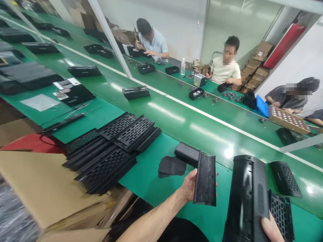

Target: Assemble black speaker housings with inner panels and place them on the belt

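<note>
My left hand [188,187] is wrapped round a black perforated panel [206,179], held upright above the green work surface [151,171]. At the lower right my right hand [271,226] grips a large black speaker housing [248,198]; only its thumb and part of the hand show. Behind the panel lie a black casing [188,153] and a small stack of dark cloth-like sheets [172,166]. Another perforated grille [280,211] is partly hidden behind the housing.
Several black grilles [108,158] are piled left of centre, beside an open cardboard box [37,188]. A green conveyor [166,114] carries black housings, one [285,178] near the right. Several people work across it. White posts [111,37] rise from the line.
</note>
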A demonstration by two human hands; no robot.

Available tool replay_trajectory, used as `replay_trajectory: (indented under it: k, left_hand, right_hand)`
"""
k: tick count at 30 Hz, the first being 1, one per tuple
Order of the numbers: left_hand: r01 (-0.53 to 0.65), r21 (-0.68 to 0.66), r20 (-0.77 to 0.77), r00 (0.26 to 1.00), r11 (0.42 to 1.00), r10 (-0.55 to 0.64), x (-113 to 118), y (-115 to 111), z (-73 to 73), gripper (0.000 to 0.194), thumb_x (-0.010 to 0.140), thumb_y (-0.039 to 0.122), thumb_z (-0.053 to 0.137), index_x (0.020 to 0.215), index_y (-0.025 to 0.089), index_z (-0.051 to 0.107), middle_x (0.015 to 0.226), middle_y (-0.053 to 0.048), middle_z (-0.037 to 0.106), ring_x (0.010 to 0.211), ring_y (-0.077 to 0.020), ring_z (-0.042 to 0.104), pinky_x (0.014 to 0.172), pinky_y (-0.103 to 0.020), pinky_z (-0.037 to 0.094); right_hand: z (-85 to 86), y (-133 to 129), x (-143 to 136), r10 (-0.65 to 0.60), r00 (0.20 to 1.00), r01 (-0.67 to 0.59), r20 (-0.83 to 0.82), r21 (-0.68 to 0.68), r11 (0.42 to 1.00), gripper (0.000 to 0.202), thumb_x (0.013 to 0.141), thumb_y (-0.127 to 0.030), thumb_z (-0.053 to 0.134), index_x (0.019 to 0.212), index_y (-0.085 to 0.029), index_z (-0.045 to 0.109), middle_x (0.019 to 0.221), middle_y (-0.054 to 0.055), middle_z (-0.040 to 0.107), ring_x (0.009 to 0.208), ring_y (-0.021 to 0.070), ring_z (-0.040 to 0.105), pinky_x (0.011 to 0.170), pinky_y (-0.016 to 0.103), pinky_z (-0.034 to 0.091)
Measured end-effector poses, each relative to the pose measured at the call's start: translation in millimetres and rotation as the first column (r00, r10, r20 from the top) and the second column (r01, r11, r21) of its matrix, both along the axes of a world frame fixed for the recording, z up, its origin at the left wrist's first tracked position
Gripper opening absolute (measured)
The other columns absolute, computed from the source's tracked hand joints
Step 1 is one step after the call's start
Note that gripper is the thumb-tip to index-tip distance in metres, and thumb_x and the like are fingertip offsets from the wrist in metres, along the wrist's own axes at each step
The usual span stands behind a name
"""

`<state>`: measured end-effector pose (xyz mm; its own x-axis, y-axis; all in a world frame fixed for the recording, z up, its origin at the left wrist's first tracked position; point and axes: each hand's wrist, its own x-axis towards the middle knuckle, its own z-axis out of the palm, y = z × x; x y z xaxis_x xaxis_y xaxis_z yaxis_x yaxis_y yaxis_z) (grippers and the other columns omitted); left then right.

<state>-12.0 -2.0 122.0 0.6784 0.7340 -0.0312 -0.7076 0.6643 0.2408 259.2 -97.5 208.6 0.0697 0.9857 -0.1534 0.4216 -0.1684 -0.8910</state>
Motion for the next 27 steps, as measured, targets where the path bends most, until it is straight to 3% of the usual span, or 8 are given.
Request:
replay_trajectory:
  k: [4,7,12,17,22,27]
  left_hand:
    - [-0.069,0.033,-0.007,0.998,0.997,0.069,22,-6,0.2,0.070,0.079,0.066,0.074,0.123,0.011,0.073,0.112,-0.017,0.078,0.104,-0.0334,0.073,0.095,-0.045,0.054]
    - [-0.148,0.035,-0.016,0.989,0.988,0.149,33,-6,3.4,0.060,0.081,0.056,0.079,0.124,0.015,0.073,0.120,-0.014,0.077,0.112,-0.0315,0.071,0.103,-0.044,0.051]
    - [-0.207,0.172,0.034,0.978,0.963,0.204,35,-5,17.0,0.074,0.077,0.051,0.084,0.140,0.018,0.063,0.134,-0.015,0.071,0.122,-0.0339,0.067,0.107,-0.047,0.049]
    - [-0.240,0.225,0.084,0.970,0.945,0.226,31,-1,30.2,0.077,0.077,0.050,0.085,0.143,0.019,0.060,0.141,-0.016,0.066,0.128,-0.0346,0.064,0.106,-0.043,0.050]
    - [-0.283,0.189,0.093,0.959,0.940,0.269,33,2,27.4,0.073,0.075,0.051,0.087,0.137,0.020,0.065,0.131,-0.015,0.072,0.118,-0.0317,0.069,0.097,-0.037,0.052]
    - [-0.245,0.189,0.057,0.969,0.951,0.239,35,4,20.0,0.075,0.075,0.051,0.087,0.140,0.022,0.062,0.132,-0.015,0.071,0.115,-0.0306,0.069,0.086,-0.033,0.053]
  right_hand:
    - [56.7,18,-36,0.028,0.989,-0.022,0.148,-0.038,0.999,0.097,0.088,-0.057,0.064,0.167,-0.035,0.013,0.160,0.008,0.047,0.138,0.0413,0.054,0.104,0.053,0.055]
    - [78.4,36,-58,0.105,0.952,-0.106,0.286,-0.012,0.994,0.105,0.084,-0.061,0.070,0.168,-0.033,0.012,0.162,0.010,0.044,0.142,0.0417,0.049,0.111,0.057,0.047]
    - [78.6,52,-72,0.107,0.892,-0.138,0.438,0.041,0.990,0.105,0.079,-0.060,0.074,0.166,-0.035,0.021,0.162,0.009,0.042,0.142,0.0411,0.048,0.114,0.056,0.043]
    - [80.2,60,-83,0.129,0.844,-0.163,0.520,0.019,0.986,0.106,0.081,-0.059,0.072,0.167,-0.035,0.016,0.161,0.010,0.043,0.141,0.0403,0.050,0.109,0.054,0.047]
    - [80.6,67,-87,0.233,0.814,-0.226,0.531,-0.079,0.971,0.108,0.083,-0.058,0.073,0.168,-0.033,0.011,0.158,0.014,0.045,0.138,0.0415,0.053,0.103,0.051,0.052]
    - [75.5,66,-83,0.244,0.799,-0.252,0.550,-0.062,0.966,0.105,0.085,-0.050,0.072,0.168,-0.032,0.011,0.151,0.014,0.050,0.133,0.0410,0.058,0.099,0.048,0.054]
